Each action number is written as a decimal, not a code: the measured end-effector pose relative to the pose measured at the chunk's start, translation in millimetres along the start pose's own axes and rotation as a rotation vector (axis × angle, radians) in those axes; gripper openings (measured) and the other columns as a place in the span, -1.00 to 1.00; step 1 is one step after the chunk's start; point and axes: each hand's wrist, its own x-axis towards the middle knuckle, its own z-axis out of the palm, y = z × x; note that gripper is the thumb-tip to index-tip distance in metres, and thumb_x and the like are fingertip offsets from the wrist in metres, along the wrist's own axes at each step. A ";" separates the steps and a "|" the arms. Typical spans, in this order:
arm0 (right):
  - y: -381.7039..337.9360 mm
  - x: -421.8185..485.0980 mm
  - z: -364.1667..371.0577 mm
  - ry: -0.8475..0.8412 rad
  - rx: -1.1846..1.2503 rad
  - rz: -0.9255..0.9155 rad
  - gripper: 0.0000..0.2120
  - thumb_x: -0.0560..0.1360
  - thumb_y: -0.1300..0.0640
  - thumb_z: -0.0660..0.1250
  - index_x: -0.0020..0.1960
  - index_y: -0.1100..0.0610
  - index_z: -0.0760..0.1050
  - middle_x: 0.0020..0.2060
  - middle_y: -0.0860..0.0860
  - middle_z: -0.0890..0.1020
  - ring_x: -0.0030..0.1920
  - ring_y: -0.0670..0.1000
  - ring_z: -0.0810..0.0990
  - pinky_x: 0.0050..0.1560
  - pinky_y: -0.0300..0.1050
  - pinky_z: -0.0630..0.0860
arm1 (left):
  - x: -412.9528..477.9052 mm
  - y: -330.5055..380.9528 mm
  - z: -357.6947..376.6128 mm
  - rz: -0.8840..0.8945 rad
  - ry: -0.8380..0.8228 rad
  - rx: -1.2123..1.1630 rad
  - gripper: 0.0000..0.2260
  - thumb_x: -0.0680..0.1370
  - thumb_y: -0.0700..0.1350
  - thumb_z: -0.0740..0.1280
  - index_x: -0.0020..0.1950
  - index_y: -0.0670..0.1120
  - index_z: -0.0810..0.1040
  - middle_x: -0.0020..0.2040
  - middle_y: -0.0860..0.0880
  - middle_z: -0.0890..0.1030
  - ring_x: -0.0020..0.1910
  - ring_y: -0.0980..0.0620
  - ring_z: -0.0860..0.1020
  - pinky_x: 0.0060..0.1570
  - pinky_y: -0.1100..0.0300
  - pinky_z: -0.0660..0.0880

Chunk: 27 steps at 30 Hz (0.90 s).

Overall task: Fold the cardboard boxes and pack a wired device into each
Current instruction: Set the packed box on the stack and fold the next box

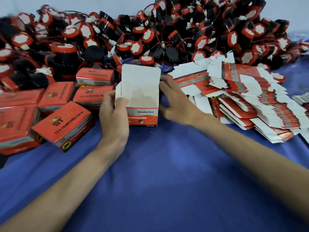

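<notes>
An open red and white cardboard box (142, 101) stands upright on the blue cloth, its white lid flap raised at the back. My left hand (113, 113) grips its left side, thumb at the front edge. My right hand (173, 102) is at the box's right side with fingers curled; it is blurred, and something dark shows behind the fingers, too hidden to name. A large heap of black and red wired devices (167, 30) fills the back of the table.
Closed red boxes (63, 124) lie in a group at the left. Stacks of flat unfolded box blanks (250, 101) fan out at the right. The blue cloth (158, 173) covers the table in front of me.
</notes>
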 end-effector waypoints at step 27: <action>23.6 -44.3 -42.0 0.653 0.778 0.381 -0.41 0.29 0.28 0.54 0.19 0.08 0.31 0.08 0.11 0.59 0.04 -0.02 0.63 0.05 -0.14 0.56 | -1.3 -10.6 5.0 0.112 -0.138 0.252 -0.68 0.50 0.02 0.41 0.06 0.14 0.27 -0.01 0.23 0.48 -0.13 0.52 0.46 -0.25 0.55 0.40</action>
